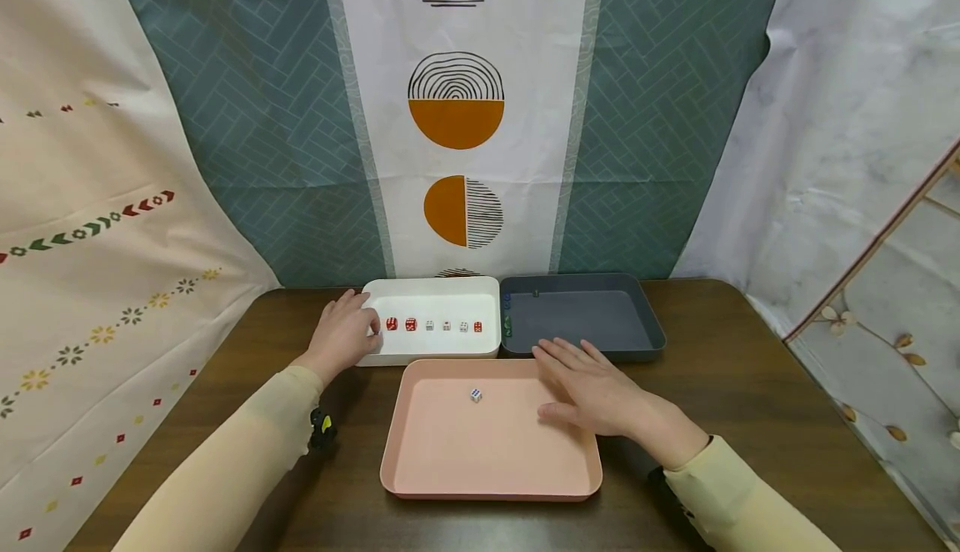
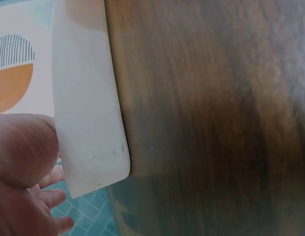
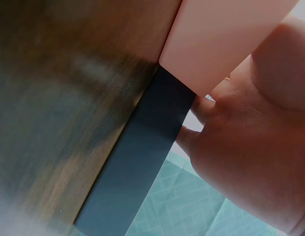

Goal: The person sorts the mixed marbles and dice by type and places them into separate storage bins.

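My left hand (image 1: 341, 337) is at the left end of the white tray (image 1: 435, 355), its bent thumb and index finger reaching over the rim. In the left wrist view the other fingers spread past the tray's corner; whether the fingertips pinch anything is hidden. A row of dice lies in the white tray, with two larger red dice (image 1: 411, 324) on the left, several white dice (image 1: 446, 326) and a small red die (image 1: 477, 327). My right hand (image 1: 588, 389) hovers, fingers extended, over the right far corner of the pink tray (image 1: 495, 460). A white die (image 1: 476, 395) with blue pips lies inside that tray.
Behind the pink tray, right of the white one, stands a dark grey tray (image 1: 592, 318). Blue dice (image 1: 507, 301) and green dice (image 1: 507, 326) lie along its left wall, with a small dark die (image 1: 536, 293) farther back. Fabric hangs behind the wooden table (image 1: 720, 385).
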Motion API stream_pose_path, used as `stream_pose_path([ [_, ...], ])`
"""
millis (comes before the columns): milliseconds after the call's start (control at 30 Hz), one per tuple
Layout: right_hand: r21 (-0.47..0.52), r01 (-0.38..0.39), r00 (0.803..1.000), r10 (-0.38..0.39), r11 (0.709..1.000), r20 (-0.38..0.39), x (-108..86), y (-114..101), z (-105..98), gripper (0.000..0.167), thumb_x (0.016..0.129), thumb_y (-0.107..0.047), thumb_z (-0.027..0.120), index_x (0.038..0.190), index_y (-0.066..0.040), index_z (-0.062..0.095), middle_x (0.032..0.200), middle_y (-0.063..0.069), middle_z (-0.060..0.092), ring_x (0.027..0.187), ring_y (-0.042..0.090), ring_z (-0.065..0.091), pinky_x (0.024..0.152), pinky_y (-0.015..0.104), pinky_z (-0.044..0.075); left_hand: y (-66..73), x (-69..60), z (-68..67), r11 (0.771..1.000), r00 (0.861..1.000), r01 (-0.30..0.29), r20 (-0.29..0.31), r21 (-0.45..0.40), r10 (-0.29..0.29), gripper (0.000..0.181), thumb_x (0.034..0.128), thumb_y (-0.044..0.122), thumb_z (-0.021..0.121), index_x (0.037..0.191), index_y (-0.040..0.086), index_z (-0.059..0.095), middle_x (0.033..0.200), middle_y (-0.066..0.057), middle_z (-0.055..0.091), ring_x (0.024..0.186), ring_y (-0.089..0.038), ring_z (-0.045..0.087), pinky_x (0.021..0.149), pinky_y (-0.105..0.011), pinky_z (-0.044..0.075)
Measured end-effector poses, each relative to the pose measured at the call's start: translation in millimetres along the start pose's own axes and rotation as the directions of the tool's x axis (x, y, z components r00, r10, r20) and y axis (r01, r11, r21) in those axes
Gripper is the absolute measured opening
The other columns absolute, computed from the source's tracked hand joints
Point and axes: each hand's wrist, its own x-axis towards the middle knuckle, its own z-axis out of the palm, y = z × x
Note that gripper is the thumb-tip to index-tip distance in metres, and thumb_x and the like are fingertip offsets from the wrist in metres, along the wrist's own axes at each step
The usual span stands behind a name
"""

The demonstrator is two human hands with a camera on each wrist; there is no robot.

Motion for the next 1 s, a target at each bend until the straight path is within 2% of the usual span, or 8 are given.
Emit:
stream_pose_path([
  [300, 0.014, -0.011, 1.0, 0.01, 1.0, 0.006, -1.2, -0.2, 0.0, 0.088, 0.106, -0.051, 0.073, 0.173, -0.008, 0.036, 0.179, 0.014, 0.033, 0.166, 0.038, 0.025, 0.133, 0.064, 0.014, -4.5, 8.9, 2.4, 1.0, 1.0, 0.028, 0.002, 0.009, -0.028, 0.005, 0.0946, 0.01, 0.083, 0.094, 0.006, 0.08, 0.157, -0.035, 0.054, 0.154, -0.059, 0.037, 0.123, -0.076, 0.029],
  [533, 0.016, -0.012, 1.0, 0.011, 1.0, 0.013, -1.2, -1.4, -0.5, 0.087, 0.106, -0.052, 0.072, 0.173, -0.008, 0.036, 0.179, 0.013, 0.033, 0.167, 0.037, 0.025, 0.133, 0.064, 0.014, -10.6, 14.7, 4.5, 1.0, 1.0, 0.025, -0.003, 0.012, -0.025, 0.005, 0.0967, 0.009, 0.079, 0.092, 0.008, 0.079, 0.156, -0.034, 0.055, 0.153, -0.06, 0.038, 0.123, -0.076, 0.03],
  [1000, 0.013, -0.008, 1.0, 0.008, 1.0, 0.009, -0.8, -2.0, -2.3, 0.087, 0.106, -0.051, 0.073, 0.173, -0.008, 0.036, 0.179, 0.013, 0.033, 0.166, 0.037, 0.026, 0.133, 0.064, 0.014, -9.2, 23.6, 8.0, 1.0, 0.999, 0.029, 0.017, -0.009, -0.028, 0.005, 0.098, 0.009, 0.077, 0.097, 0.005, 0.079, 0.158, -0.033, 0.054, 0.154, -0.059, 0.036, 0.125, -0.074, 0.027],
])
